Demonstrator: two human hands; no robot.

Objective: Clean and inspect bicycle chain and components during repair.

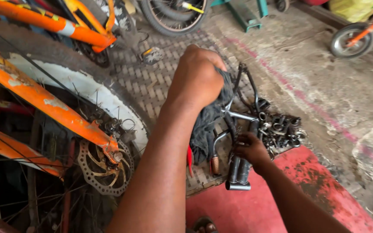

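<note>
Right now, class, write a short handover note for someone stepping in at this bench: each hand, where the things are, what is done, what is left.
Left hand: closed in a grip on a dark rag, raised over the tools.
Right hand: resting on the pile of metal tools, fingers around dark bars; exact grip unclear.
Things: tools and a heap of nuts and rings lie on a woven mat. Orange bicycle frame and its brake disc stand to the left.
Done: rag and tools in hand.
Left: cannot tell from this view; the wheel remains mounted.

Limp dark cloth rag (208, 125), greasy matt metal parts (277, 129), rusty chipped orange-painted bicycle frame (44, 103), rough concrete floor (324, 77).
</note>
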